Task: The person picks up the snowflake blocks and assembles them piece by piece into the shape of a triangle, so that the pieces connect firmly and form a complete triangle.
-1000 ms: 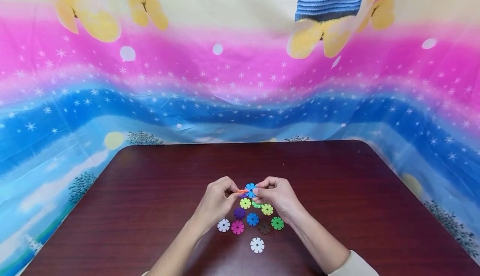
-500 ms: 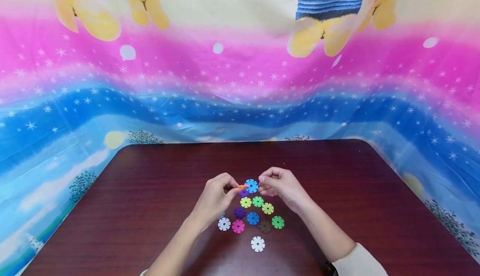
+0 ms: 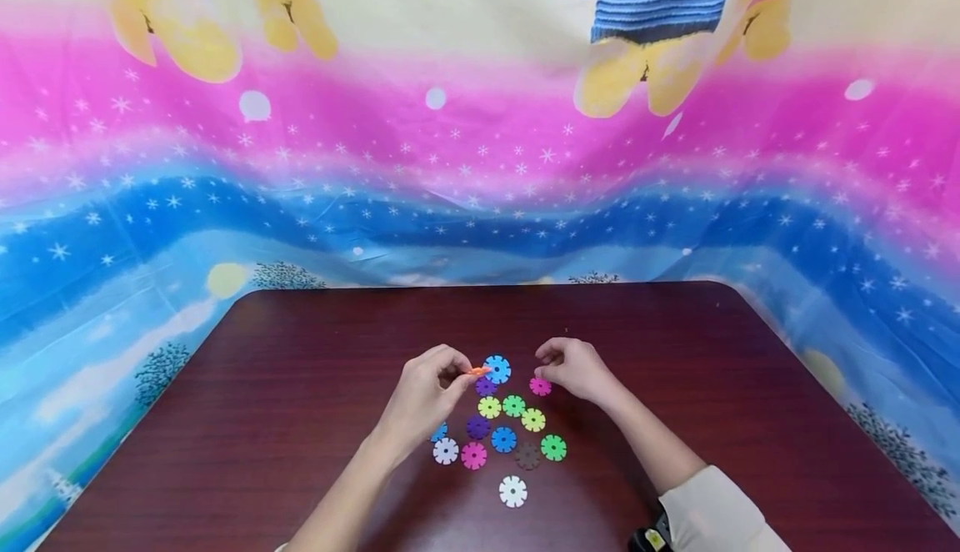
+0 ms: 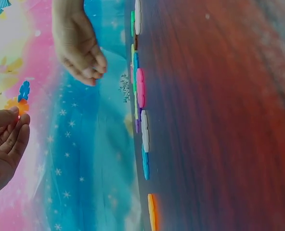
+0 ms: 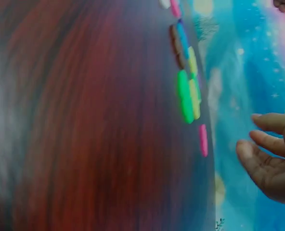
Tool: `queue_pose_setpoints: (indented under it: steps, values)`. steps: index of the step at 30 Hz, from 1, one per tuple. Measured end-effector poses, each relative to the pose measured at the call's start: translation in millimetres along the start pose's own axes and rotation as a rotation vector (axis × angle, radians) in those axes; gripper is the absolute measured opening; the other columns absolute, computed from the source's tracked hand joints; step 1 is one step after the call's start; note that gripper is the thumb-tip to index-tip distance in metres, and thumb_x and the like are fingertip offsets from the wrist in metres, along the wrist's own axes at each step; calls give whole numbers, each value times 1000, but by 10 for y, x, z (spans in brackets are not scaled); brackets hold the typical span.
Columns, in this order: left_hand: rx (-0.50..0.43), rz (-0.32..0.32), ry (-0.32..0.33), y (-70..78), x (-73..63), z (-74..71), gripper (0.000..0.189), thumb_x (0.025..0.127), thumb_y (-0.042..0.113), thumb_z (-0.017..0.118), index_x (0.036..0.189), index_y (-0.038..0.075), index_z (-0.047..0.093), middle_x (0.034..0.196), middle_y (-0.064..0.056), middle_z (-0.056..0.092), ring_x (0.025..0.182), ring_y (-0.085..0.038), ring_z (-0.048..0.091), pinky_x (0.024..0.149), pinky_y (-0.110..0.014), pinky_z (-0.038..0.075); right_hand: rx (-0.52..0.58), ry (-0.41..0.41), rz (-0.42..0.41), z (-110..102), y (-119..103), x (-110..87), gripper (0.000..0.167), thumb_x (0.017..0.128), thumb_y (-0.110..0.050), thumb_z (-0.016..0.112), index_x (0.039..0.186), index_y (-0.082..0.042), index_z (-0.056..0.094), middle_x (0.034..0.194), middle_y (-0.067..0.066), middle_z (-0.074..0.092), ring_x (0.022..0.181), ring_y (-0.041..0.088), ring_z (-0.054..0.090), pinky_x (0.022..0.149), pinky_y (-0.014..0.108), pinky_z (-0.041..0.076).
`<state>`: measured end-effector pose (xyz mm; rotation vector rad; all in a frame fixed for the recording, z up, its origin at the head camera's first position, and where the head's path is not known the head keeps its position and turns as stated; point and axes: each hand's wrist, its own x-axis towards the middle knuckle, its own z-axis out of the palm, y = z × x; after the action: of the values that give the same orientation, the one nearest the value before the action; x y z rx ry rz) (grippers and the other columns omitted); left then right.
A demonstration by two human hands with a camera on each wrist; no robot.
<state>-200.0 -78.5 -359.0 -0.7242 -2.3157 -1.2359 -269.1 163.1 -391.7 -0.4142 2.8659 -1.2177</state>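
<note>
Left hand (image 3: 422, 393) pinching joined discs (image 3: 491, 368)

We see a dark red-brown wooden desk (image 3: 300, 385) with rounded far corners, its far edge meeting a bright printed cloth. Flat on it, near the middle, lies a loose cluster of small notched plastic discs: a pink disc (image 3: 540, 386) farthest right, then a purple disc (image 3: 486, 386), a yellow disc (image 3: 489, 407), a green disc (image 3: 513, 405), a blue disc (image 3: 503, 439) and a brown disc (image 3: 528, 455). A white disc (image 3: 513, 491) lies alone, nearest to us.
</note>
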Motion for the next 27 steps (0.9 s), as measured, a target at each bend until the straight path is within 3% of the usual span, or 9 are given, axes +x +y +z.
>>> queue_pose_setpoints:
  steps: [5, 11, 27]
  values:
    - [5, 18, 2, 4, -1, -18, 18, 74, 0, 75, 80, 11, 62, 76, 8, 56, 62, -3, 52, 56, -19, 49, -160, -63, -8, 65, 64, 51, 24, 76, -3, 73, 99, 0, 65, 86, 6, 59, 77, 17, 53, 64, 28, 48]
    - [2, -4, 6, 14, -17, -22, 18, 75, 0, 74, 79, 12, 62, 76, 8, 55, 62, -3, 52, 56, -19, 49, -263, -125, 4, 128, 94, 75, 25, 73, -8, 78, 95, -4, 67, 86, 3, 57, 76, 17, 50, 65, 30, 48]
    - [-20, -22, 9, 20, -46, -21, 19, 73, -2, 75, 79, 11, 62, 75, 8, 55, 61, -2, 52, 56, -19, 50, -300, -116, 37, 171, 123, 46, 22, 74, -8, 77, 92, -4, 65, 84, 5, 52, 73, 17, 48, 63, 29, 45]
